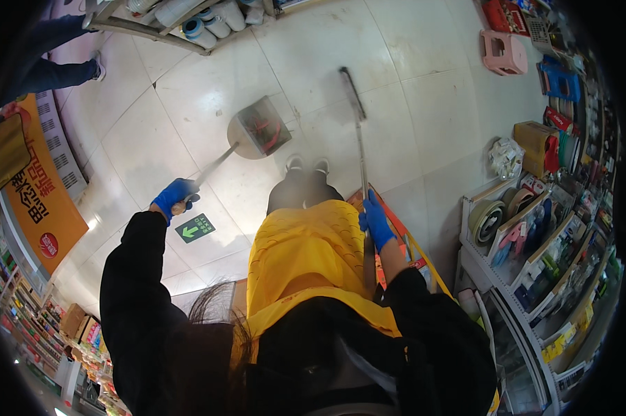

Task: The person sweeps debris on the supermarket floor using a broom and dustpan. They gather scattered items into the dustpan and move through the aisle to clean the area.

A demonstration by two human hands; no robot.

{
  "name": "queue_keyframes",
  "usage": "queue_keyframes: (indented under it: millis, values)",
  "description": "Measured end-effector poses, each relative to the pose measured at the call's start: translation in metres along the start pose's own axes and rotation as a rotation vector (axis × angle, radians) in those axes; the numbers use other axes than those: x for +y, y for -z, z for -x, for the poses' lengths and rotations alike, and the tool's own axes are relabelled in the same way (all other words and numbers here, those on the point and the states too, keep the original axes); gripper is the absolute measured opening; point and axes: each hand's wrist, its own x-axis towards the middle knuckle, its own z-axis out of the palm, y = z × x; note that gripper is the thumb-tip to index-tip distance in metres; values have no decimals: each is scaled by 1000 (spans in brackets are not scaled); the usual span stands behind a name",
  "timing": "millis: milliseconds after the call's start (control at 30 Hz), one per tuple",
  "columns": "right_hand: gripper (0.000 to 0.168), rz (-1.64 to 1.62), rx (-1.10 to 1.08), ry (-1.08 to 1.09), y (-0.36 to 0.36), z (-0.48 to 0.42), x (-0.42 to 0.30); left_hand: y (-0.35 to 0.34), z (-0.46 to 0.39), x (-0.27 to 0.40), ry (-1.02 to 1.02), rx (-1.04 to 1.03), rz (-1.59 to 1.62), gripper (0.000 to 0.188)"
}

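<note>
In a blue glove, my left hand [176, 198] grips the end of a long handle that leads down to a dustpan [248, 145]. Red and dark scraps [265, 130] lie inside the pan, just ahead of my shoes. My right hand [377, 221], gloved in blue too, is closed around the thin metal pole of a floor broom or squeegee [360, 151]. Its narrow dark head [352, 93] is out on the tiles, right of the dustpan and apart from it; the head is slightly blurred. A yellow apron [305, 244] covers my front.
A rack with white rolls [201, 34] stands at the top. Another person's leg [66, 73] is at upper left, above an orange banner [45, 197]. Along the right are a pink stool [502, 52], a cardboard box [535, 145], a white plastic bag [505, 157] and shelves of housewares [526, 249].
</note>
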Motion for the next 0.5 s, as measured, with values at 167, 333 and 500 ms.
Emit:
queue_keyframes:
  millis: [167, 333, 500]
  values:
    - [37, -273, -196, -192, -46, -36, 55, -27, -8, 8, 0, 22, -14, 15]
    - [38, 44, -381, -47, -18, 14, 22, -25, -3, -2, -16, 44, 14, 12]
    - [41, 20, -195, 170, 36, -43, 28, -27, -1, 3, -19, 12, -28, 9]
